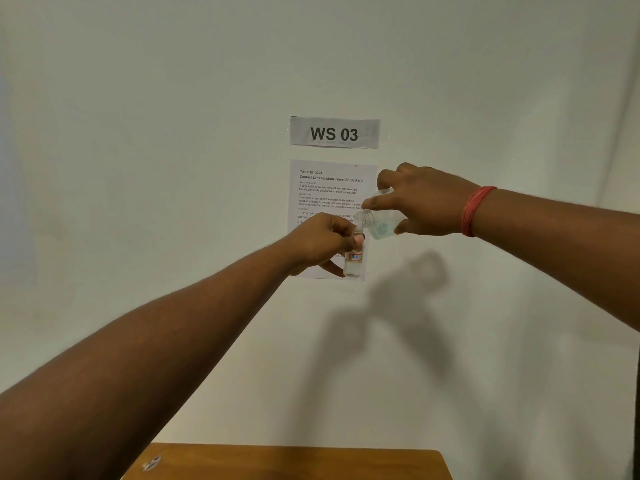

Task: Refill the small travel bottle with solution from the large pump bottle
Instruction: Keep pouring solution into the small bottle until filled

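My left hand grips a small clear travel bottle upright in mid-air; it has an orange label and some clear liquid at its bottom. My right hand holds the large clear bottle tipped on its side, with its uncapped threaded neck pointing left and down, right above the small bottle's mouth. A little pale blue liquid lies in the large bottle. No pump or cap is in view. Both bottles are held up in front of the wall.
A wooden table shows at the bottom edge, with a small object near its left corner. On the wall hang a "WS 03" sign and a printed task sheet. A red band circles my right wrist.
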